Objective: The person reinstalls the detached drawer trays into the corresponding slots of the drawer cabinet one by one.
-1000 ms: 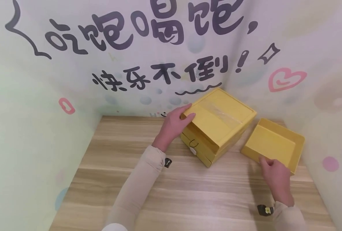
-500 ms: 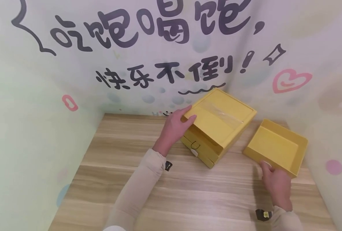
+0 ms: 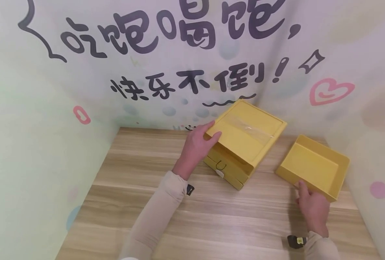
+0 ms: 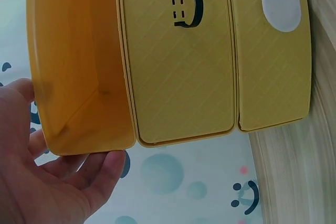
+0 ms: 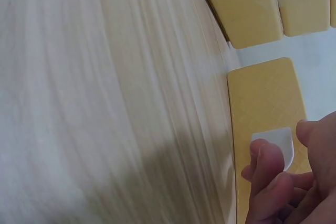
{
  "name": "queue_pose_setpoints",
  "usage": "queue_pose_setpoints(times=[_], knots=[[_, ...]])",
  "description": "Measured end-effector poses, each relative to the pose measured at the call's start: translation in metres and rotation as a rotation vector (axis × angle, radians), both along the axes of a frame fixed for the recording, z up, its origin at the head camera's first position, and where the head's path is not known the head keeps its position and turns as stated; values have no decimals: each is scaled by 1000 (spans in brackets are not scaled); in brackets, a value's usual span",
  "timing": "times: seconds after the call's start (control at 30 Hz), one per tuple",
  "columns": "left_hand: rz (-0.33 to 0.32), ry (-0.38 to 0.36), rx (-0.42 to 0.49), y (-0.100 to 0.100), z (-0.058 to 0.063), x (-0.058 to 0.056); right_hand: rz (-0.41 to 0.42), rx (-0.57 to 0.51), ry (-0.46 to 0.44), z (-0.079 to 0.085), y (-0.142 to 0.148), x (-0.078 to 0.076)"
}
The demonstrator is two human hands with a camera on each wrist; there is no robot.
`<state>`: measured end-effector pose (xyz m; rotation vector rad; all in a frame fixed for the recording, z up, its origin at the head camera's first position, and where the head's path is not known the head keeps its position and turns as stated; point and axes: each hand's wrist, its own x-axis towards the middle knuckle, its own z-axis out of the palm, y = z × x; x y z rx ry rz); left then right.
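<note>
In the head view a yellow drawer cabinet (image 3: 244, 133) stands angled on the table, its uppermost slot (image 4: 79, 66) an open cavity. Below that slot are a drawer front with a black loop handle (image 4: 197, 4) and another with a white tab (image 4: 281, 4). My left hand (image 3: 198, 144) grips the cabinet's upper left corner, thumb on top, fingers against the side. A loose yellow drawer (image 3: 312, 162) lies to the right. At its front my right hand (image 3: 315, 207) holds with curled fingers over the white pull tab (image 5: 281, 142), thumb by the rim.
The wood-grain table (image 3: 231, 224) carries both things. Behind it rises a pale wall (image 3: 166, 112) with black lettering, close to the cabinet's back. Clear tape (image 3: 252, 130) crosses the cabinet top. A side wall (image 3: 374, 159) borders the drawer's right.
The cabinet has turned slightly under my left hand, its front facing more toward me. My right thumb and fingers have shifted at the drawer front, covering the white tab; the drawer stays put.
</note>
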<state>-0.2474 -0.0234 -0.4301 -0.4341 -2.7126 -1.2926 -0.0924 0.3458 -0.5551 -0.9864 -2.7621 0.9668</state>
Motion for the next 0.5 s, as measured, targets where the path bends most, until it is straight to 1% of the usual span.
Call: queue_pose_setpoints(times=[0.2, 0.3, 0.5], knots=[[27, 24, 13, 0, -1, 5, -46, -15, 21, -5, 0, -3], [39, 44, 24, 1, -1, 7, -55, -19, 38, -8, -1, -3], [81, 89, 22, 1, -5, 12, -76, -80, 51, -13, -3, -6]])
